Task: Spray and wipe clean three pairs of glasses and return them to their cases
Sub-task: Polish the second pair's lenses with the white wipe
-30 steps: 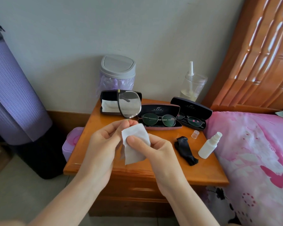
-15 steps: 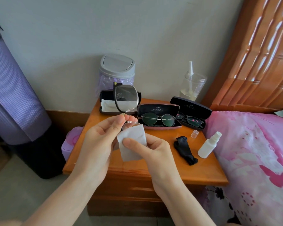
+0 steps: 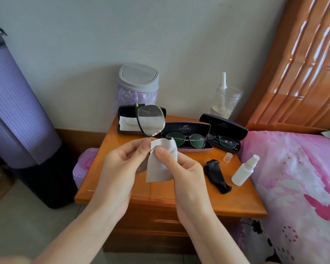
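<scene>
From my remote seat, the left grip (image 3: 120, 168) pinches the held glasses (image 3: 151, 120) low on the frame, thumb and fingers closed on it. The pair stands on end, with one lens rising clear above the fingertips in front of the empty open case (image 3: 126, 119) at the back left of the surface (image 3: 198, 197). The right grip (image 3: 187, 174) is closed on a white cloth (image 3: 161, 164), thumb pressed on its front. The cloth sits just below the upper lens and touches the left fingers. A dark bit of frame peeks over its top edge, and I cannot see the rest of the pair behind it.

Both grips hover above the front of the surface. Behind them the middle case (image 3: 185, 128) lies open with round glasses (image 3: 187, 139) inside. Just right of it, the right case (image 3: 224, 126) is also open with dark-framed glasses (image 3: 223, 141) in it. Right of the right grip lie a crumpled black cloth (image 3: 216, 175), a small clear cap (image 3: 228, 157) and a white spray bottle (image 3: 243, 170) on its side near the bed (image 3: 293, 178).
</scene>
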`<state>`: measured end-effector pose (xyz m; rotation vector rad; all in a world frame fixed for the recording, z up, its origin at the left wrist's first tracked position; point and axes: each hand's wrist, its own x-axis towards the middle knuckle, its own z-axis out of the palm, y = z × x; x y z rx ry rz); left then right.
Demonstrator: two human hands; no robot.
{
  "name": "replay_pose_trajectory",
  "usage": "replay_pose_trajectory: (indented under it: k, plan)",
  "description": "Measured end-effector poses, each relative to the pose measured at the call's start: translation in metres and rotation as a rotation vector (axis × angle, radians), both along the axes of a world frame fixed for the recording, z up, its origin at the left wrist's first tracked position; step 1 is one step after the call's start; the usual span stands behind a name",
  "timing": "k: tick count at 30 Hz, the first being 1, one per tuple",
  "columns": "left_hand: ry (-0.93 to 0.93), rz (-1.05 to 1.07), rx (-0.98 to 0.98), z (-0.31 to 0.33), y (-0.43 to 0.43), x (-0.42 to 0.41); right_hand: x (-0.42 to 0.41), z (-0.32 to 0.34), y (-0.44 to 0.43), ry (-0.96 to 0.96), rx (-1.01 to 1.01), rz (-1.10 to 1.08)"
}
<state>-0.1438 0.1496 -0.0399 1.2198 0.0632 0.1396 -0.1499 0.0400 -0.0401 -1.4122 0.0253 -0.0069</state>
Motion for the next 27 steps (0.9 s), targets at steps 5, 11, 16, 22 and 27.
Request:
replay_pose_trajectory:
  k: [5,11,16,22,27]
  plan:
    - [-0.015,-0.002,-0.031,0.0,0.005,0.004,-0.003,-0.003,-0.006,0.017,0.009,0.009]
    - [-0.012,-0.012,-0.12,0.001,0.005,0.005,-0.01,-0.01,-0.011,0.053,-0.049,0.096]
    - [0.0,0.0,-0.088,-0.002,0.002,0.004,-0.007,-0.012,-0.007,0.048,-0.065,0.137]
    - [0.01,-0.012,0.001,-0.003,-0.002,0.001,0.0,-0.008,-0.004,-0.011,-0.019,0.085]
    - [-0.001,0.039,0.08,-0.006,-0.004,0.0,0.002,-0.007,0.001,-0.023,0.035,0.027]
